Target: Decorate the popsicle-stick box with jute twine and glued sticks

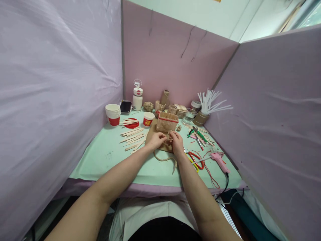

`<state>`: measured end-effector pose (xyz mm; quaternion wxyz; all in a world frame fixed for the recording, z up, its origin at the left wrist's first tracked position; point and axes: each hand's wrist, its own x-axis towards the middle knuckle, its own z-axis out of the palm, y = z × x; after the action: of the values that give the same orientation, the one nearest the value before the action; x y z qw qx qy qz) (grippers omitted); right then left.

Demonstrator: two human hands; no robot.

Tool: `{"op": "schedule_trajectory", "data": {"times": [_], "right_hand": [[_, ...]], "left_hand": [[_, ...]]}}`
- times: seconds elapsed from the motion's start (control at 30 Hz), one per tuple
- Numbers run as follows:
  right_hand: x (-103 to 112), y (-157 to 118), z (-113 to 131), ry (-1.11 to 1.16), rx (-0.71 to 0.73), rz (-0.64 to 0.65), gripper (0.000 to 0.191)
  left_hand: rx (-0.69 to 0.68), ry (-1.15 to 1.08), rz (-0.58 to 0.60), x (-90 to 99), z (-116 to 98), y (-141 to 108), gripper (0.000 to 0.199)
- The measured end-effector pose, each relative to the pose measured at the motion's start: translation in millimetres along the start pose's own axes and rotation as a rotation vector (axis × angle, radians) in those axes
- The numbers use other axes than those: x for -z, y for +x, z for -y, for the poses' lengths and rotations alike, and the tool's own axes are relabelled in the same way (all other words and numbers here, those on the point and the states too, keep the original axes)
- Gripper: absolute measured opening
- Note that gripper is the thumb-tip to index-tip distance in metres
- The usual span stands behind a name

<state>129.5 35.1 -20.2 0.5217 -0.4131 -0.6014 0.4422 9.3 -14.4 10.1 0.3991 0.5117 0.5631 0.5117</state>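
Note:
Both hands meet over a brown board [151, 133] at the middle of the table. My left hand [158, 140] pinches a length of tan twine [164, 159], whose loose end curves over the green cloth towards me. My right hand [177, 142] is closed on the same twine, close beside the left fingertips. Just beyond the fingers stands a small box [167, 122] with tan sides and a red rim. A small coil of twine [178, 128] lies to the right of the box. The fingers partly hide the twine between them.
Wooden sticks [132, 136] and stacked paper cups [113, 114] are on the left. Red-handled scissors [197, 160], green-handled pliers [200, 134] and a pink glue gun [220, 162] with a cord lie right. White glue sticks [209, 102] stand at the back right, near a glass of water [189, 116].

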Motion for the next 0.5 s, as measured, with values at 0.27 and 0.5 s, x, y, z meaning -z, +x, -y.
{"op": "schedule_trajectory", "data": {"times": [0.27,0.5], "right_hand": [[-3.1,-8.5,16.4,0.046,-0.123,-0.014,0.028],[-4.9,-8.3,17.1,0.053,-0.075,0.015,0.016]], "left_hand": [[-0.075,0.152,-0.014,-0.4,3.1,1.1,0.012],[-0.114,0.167,-0.027,-0.4,9.6,6.2,0.017]]}}
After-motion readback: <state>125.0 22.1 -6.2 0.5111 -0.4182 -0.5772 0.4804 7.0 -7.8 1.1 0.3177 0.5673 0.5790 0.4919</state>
